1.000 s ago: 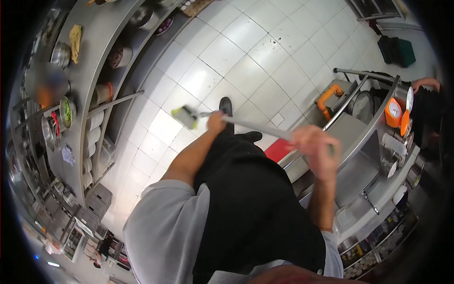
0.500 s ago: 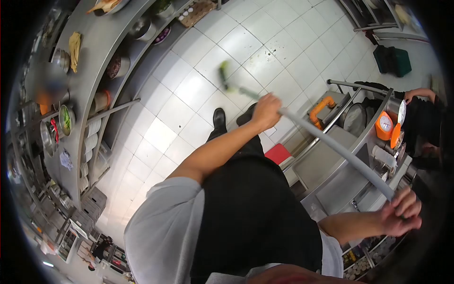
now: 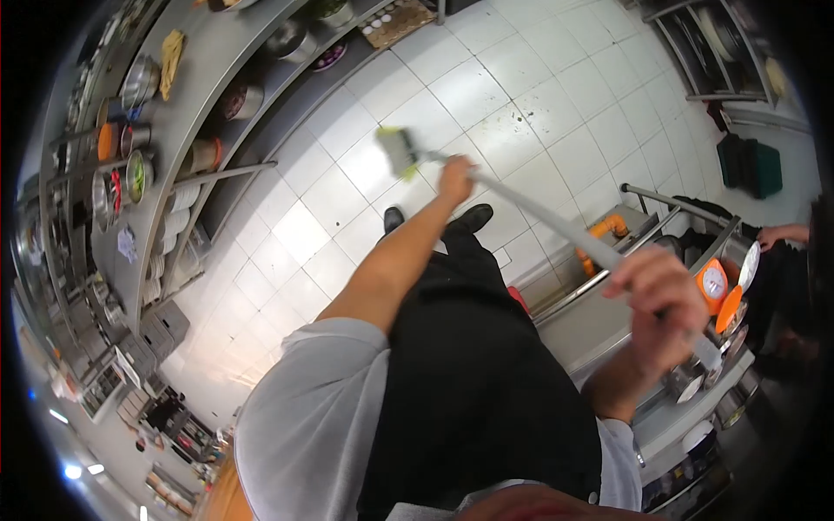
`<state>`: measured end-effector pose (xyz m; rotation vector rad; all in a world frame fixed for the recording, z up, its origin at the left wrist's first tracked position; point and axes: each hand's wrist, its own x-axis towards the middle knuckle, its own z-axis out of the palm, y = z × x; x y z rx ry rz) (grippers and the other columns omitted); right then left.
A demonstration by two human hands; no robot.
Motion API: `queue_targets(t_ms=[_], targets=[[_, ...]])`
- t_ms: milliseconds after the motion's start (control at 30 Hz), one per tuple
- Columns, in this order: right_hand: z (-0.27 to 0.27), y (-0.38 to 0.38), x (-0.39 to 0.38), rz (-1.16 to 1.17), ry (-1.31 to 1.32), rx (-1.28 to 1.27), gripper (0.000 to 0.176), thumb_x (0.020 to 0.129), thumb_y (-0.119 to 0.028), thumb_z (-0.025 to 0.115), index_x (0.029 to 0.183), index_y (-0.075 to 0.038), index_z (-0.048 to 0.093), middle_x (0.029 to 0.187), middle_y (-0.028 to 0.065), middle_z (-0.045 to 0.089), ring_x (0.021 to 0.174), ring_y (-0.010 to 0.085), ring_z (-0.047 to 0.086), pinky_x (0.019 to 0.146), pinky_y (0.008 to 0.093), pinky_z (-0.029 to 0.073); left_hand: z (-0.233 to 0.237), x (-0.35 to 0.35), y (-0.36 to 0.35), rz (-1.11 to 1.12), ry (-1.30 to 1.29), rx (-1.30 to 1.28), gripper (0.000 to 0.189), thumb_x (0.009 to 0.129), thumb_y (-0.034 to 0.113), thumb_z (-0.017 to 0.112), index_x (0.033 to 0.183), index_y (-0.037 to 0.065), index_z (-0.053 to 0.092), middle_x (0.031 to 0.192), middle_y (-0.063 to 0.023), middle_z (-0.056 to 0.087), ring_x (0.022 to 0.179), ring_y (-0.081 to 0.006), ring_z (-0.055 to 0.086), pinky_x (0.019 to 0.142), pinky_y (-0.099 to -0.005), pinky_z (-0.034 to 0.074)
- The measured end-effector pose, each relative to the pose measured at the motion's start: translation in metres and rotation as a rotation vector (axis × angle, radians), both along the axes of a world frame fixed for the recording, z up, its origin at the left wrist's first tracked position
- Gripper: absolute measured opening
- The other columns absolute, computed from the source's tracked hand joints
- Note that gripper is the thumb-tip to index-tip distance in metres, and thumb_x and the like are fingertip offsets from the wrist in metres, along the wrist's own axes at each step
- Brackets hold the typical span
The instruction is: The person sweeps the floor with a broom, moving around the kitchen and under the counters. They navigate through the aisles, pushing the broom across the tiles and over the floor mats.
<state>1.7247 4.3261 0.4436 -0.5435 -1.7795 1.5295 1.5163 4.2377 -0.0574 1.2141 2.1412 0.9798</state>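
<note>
A broom [image 3: 549, 219] with a long grey handle slants across the view from the floor up to the right. Its head [image 3: 398, 153], with yellow-green bristles, is blurred by motion over the white tiles, ahead of my black shoes. Low on the handle, close to the head, my left hand [image 3: 456, 180] is wrapped round it with the arm stretched out. My right hand [image 3: 658, 302] is closed near the handle's upper end, nearer the camera and slightly blurred.
Dark specks lie on the tiled floor [image 3: 524, 116]. To the left, a steel counter [image 3: 180, 113] carries bowls and pots, with stacked plates [image 3: 174, 227] below. On the right are a steel sink unit [image 3: 569, 326], an orange scale [image 3: 712, 285], a green bin [image 3: 751, 165] and another person's arm [image 3: 784, 233].
My right hand has come forward and inward, up and left in view, bringing the handle's upper end along. My left hand and the broom head have shifted a little left. The view has shifted slightly.
</note>
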Motion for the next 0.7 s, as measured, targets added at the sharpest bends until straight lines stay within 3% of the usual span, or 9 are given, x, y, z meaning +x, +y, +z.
queue_targets(t_ms=[33, 100, 200, 233, 333, 433, 600, 667, 700], targets=[[0.011, 0.011, 0.013, 0.06, -0.008, 0.093, 0.06, 0.109, -0.057, 0.045, 0.082, -0.004, 0.056, 0.076, 0.0099, 0.054, 0.073, 0.0282, 0.061, 0.058, 0.0346, 0.054, -0.004, 0.015, 0.033, -0.037, 0.064, 0.123, 0.014, 0.086, 0.019, 0.078, 0.093, 0.011, 0.069, 0.104, -0.0171, 0.068, 0.103, -0.0398, 0.066, 0.087, -0.0514, 0.056], [0.033, 0.019, 0.031, 0.066, 0.008, 0.167, 0.062, 0.107, -0.061, 0.044, 0.083, -0.006, 0.054, 0.076, 0.0084, 0.052, 0.073, 0.0279, 0.06, 0.054, 0.0351, 0.053, 0.085, 0.026, 0.08, -0.116, -0.042, -0.13, 0.018, 0.09, 0.027, 0.073, 0.085, 0.01, 0.07, 0.101, -0.0152, 0.07, 0.102, -0.0396, 0.067, 0.08, -0.0528, 0.058], [0.075, 0.034, 0.085, 0.016, 0.148, -0.035, 0.055, 0.102, -0.062, 0.056, 0.084, -0.01, 0.054, 0.077, 0.0052, 0.046, 0.077, 0.0228, 0.048, 0.098, 0.0492, 0.046, 0.119, 0.034, 0.084, -0.223, 0.067, 0.092, 0.014, 0.082, 0.019, 0.072, 0.078, 0.005, 0.069, 0.092, -0.0189, 0.069, 0.095, -0.0417, 0.064, 0.088, -0.052, 0.053], [0.084, 0.04, 0.1, -0.028, 0.169, -0.075, 0.053, 0.101, -0.061, 0.059, 0.084, -0.011, 0.053, 0.077, 0.003, 0.042, 0.077, 0.0214, 0.043, 0.088, 0.0462, 0.045, 0.13, 0.032, 0.066, -0.201, 0.045, 0.166, 0.015, 0.081, 0.018, 0.072, 0.075, 0.004, 0.069, 0.091, -0.0197, 0.069, 0.093, -0.042, 0.064, 0.089, -0.0519, 0.052], [0.07, 0.031, 0.09, -0.109, 0.221, -0.228, 0.049, 0.102, -0.057, 0.061, 0.083, -0.012, 0.053, 0.078, 0.0029, 0.041, 0.075, 0.0205, 0.042, 0.072, 0.0383, 0.04, 0.149, 0.005, -0.022, -0.226, 0.057, 0.033, 0.025, 0.079, 0.027, 0.078, 0.075, 0.003, 0.069, 0.089, -0.0197, 0.068, 0.095, -0.0418, 0.065, 0.084, -0.0527, 0.053], [0.005, 0.005, 0.045, -0.131, 0.318, -0.338, 0.04, 0.109, -0.044, 0.055, 0.087, -0.01, 0.054, 0.074, 0.0034, 0.043, 0.074, 0.0196, 0.045, 0.071, 0.0333, 0.04, 0.131, -0.048, -0.147, -0.264, 0.066, -0.174, 0.025, 0.079, 0.028, 0.077, 0.081, 0.004, 0.072, 0.094, -0.0206, 0.068, 0.094, -0.0419, 0.067, 0.083, -0.0528, 0.055], [-0.12, -0.101, -0.093, 0.009, 0.107, -0.768, 0.041, 0.113, -0.04, 0.044, 0.088, -0.01, 0.056, 0.078, 0.0037, 0.047, 0.073, 0.0181, 0.047, 0.067, 0.0364, 0.048, 0.089, -0.165, -0.379, -0.094, 0.026, -0.6, 0.029, 0.078, 0.029, 0.075, 0.092, 0.003, 0.074, 0.102, -0.0218, 0.071, 0.099, -0.0406, 0.07, 0.089, -0.0508, 0.057], [-0.16, -0.165, -0.168, -0.01, -0.203, -0.796, 0.043, 0.113, -0.04, 0.043, 0.093, -0.006, 0.061, 0.092, 0.0081, 0.062, 0.095, 0.024, 0.066, 0.066, 0.0396, 0.057, 0.064, -0.216, -0.47, 0.062, 0.08, -0.866, 0.036, 0.082, 0.032, 0.076, 0.104, 0.004, 0.074, 0.116, -0.0214, 0.07, 0.111, -0.0387, 0.068, 0.094, -0.0516, 0.057], [-0.189, -0.196, -0.205, 0.22, -0.255, -0.737, 0.042, 0.113, -0.039, 0.044, 0.102, -0.004, 0.066, 0.104, 0.0116, 0.066, 0.108, 0.0273, 0.068, 0.075, 0.041, 0.061, 0.037, -0.245, -0.521, 0.17, 0.129, -0.946, 0.041, 0.086, 0.04, 0.076, 0.107, 0.005, 0.074, 0.113, -0.0223, 0.07, 0.118, -0.0375, 0.066, 0.097, -0.0506, 0.057]])
